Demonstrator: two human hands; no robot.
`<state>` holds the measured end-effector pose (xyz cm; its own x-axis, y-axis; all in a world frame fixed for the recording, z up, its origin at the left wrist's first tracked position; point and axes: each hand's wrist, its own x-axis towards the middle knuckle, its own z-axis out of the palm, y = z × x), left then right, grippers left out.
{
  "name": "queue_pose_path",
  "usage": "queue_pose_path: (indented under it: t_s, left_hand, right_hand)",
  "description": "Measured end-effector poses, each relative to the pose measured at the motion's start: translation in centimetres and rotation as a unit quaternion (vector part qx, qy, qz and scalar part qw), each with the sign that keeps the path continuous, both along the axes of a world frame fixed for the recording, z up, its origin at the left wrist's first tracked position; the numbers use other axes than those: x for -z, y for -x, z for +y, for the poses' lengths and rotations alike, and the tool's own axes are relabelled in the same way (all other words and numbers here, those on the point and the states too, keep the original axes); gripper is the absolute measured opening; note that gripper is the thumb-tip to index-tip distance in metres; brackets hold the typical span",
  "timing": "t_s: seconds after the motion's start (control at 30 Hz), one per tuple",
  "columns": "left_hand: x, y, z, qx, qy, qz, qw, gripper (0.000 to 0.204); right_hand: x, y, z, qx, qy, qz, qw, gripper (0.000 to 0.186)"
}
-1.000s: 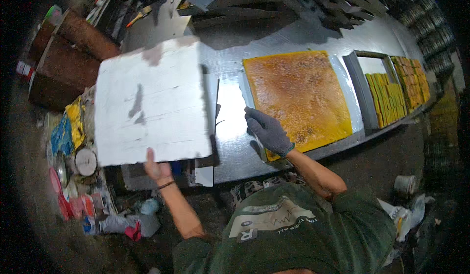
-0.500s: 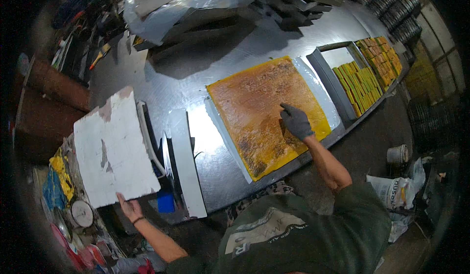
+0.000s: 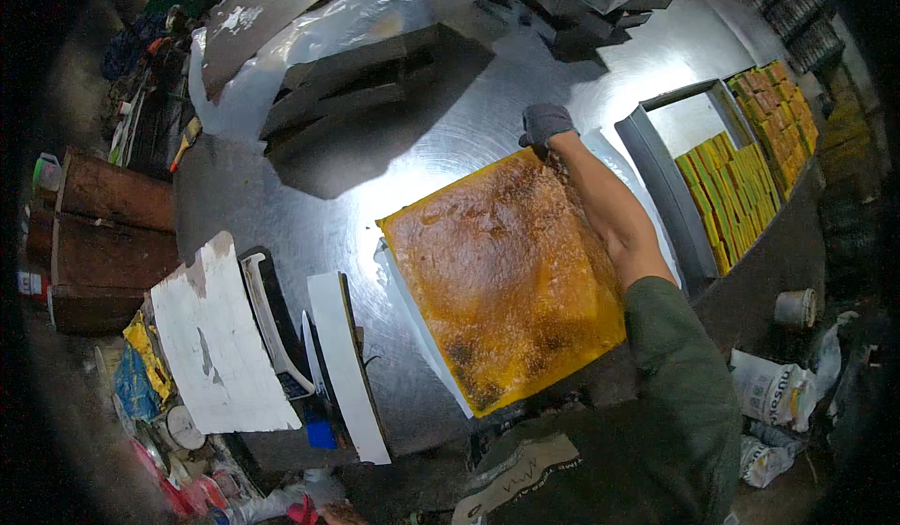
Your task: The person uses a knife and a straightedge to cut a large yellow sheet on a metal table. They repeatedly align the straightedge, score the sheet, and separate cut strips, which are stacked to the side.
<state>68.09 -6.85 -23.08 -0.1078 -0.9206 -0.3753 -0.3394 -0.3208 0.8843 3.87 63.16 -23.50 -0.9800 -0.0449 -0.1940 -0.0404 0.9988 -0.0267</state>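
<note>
My right hand [image 3: 547, 124], in a dark glove, is closed at the far corner of a square yellow-brown baked sheet [image 3: 497, 272]; what its fingers grip is hidden. The sheet lies on a pale liner [image 3: 417, 328] on the steel table [image 3: 281, 216]. Only a little skin of my left hand [image 3: 337, 516] shows at the lower edge, fingers hidden. A worn white board [image 3: 211, 342] rests at the table's left end, beside a pale strip [image 3: 342, 366].
A steel frame [image 3: 647, 169] holds yellow-green slices [image 3: 722, 197], with browner pieces [image 3: 773, 122] beside it. Dark metal pieces [image 3: 375, 75] and plastic sheeting fill the back. A brush [image 3: 186, 139], brown containers [image 3: 112, 244] and a white bucket [image 3: 794, 305] stand or lie around.
My right hand has moved from the sheet's near left side across to its far corner. My left hand has left the white board and dropped to the lower edge of the view.
</note>
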Motion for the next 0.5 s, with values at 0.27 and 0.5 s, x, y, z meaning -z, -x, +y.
queue_pose_path:
  t_s: [0.27,0.5]
  left_hand:
    - [3.3,1.7,10.0,0.077,-0.08,-0.115,0.987,0.073]
    - [6.1,9.2,13.5,0.187,-0.118,-0.149,0.964,0.072]
  right_hand:
    - [-4.5,-4.8,6.5,-0.046,0.194,0.05,0.979,0.026]
    - [-8.2,-29.2,17.0,0.165,0.186,-0.371,0.895,0.02]
